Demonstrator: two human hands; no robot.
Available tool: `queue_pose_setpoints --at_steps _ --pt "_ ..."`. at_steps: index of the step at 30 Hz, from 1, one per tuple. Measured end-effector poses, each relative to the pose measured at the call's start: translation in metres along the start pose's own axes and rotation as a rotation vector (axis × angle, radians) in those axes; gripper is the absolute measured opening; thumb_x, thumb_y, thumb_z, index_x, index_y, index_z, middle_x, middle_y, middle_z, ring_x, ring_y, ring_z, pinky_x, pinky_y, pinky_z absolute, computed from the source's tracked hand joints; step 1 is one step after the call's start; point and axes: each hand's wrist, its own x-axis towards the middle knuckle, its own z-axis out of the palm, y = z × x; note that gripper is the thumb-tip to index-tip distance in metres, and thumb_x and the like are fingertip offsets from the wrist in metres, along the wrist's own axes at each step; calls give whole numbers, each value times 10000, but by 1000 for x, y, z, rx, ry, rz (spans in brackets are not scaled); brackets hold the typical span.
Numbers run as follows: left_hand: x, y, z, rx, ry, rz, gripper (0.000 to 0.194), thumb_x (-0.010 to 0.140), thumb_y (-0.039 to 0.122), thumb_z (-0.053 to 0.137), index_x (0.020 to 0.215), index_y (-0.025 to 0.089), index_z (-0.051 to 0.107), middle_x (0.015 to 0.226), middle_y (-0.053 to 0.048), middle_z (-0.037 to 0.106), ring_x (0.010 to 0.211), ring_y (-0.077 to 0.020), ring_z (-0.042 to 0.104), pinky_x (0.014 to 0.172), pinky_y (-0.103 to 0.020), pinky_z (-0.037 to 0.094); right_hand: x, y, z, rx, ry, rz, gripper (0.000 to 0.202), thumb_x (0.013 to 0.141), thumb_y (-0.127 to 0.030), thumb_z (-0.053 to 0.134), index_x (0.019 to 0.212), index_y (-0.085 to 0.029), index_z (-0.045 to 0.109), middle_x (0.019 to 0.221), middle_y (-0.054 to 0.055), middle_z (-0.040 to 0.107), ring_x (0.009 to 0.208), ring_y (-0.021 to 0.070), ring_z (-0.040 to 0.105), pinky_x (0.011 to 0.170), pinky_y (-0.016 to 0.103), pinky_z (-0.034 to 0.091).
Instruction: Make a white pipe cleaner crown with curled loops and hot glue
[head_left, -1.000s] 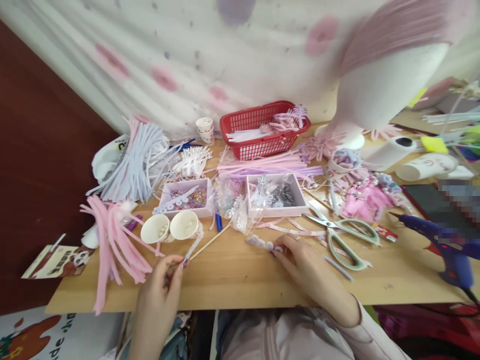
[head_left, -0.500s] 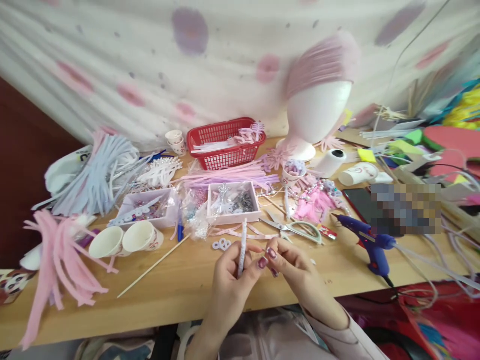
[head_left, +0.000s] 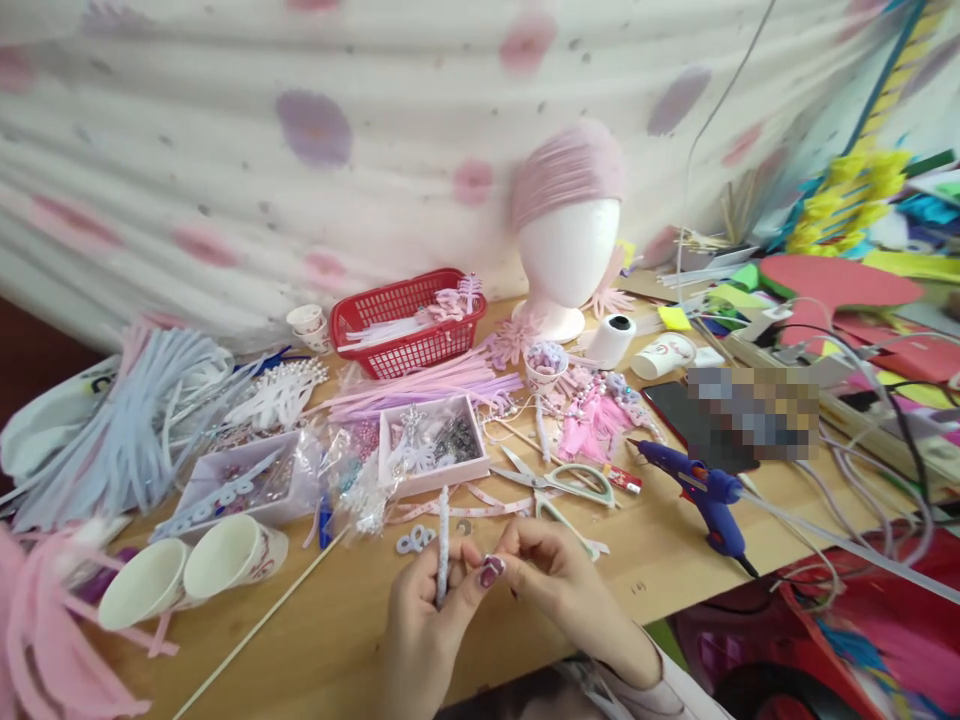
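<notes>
My left hand point(head_left: 424, 615) is closed, with a slim, fuzzy, pale lavender-white stick point(head_left: 443, 535) standing upright between its fingers; it looks like a wrapped chenille stem. The fingertips of my right hand point(head_left: 551, 575) are pinched against my left thumb and forefinger. Whatever lies in that pinch is too small or hidden to make out. Just beyond the hands, scissors point(head_left: 581, 484) lie with blades apart, partly behind my right hand. Small pale rings point(head_left: 415, 540) rest beyond my left hand, near a patterned ribbon point(head_left: 480, 505).
A white box of trinkets point(head_left: 474, 468), a red basket point(head_left: 352, 318) and pink-lilac chenille stems point(head_left: 427, 385) lie ahead. Paper cups point(head_left: 232, 560) and a thin wooden stick point(head_left: 262, 620) are left. A blue glue gun point(head_left: 694, 480) and phone point(head_left: 675, 410) lie right; a foam head point(head_left: 570, 250) stands behind.
The view has swung right and tilted, so the table things sit further left. My hands stay together with the fuzzy stick still in the left; the right fingers have shifted slightly at the pinch.
</notes>
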Motion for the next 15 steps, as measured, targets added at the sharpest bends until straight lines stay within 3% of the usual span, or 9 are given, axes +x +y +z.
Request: queue_pose_setpoints --at_steps 7,15 --pt "1 -5 -14 84 -103 34 519 672 702 737 663 193 638 573 55 341 543 -121 329 521 -228 328 8 12 2 354 -198 199 445 659 -495 880 613 -150 603 553 -48 566 495 65 430 499 222 276" --pt "-1 -11 -8 132 -160 79 467 716 667 722 683 206 658 568 46 393 539 -132 370 540 -227 357 2 22 -3 531 -218 294 437 592 -453 916 603 -135 616 599 -18 646 443 41 451 444 203 259"
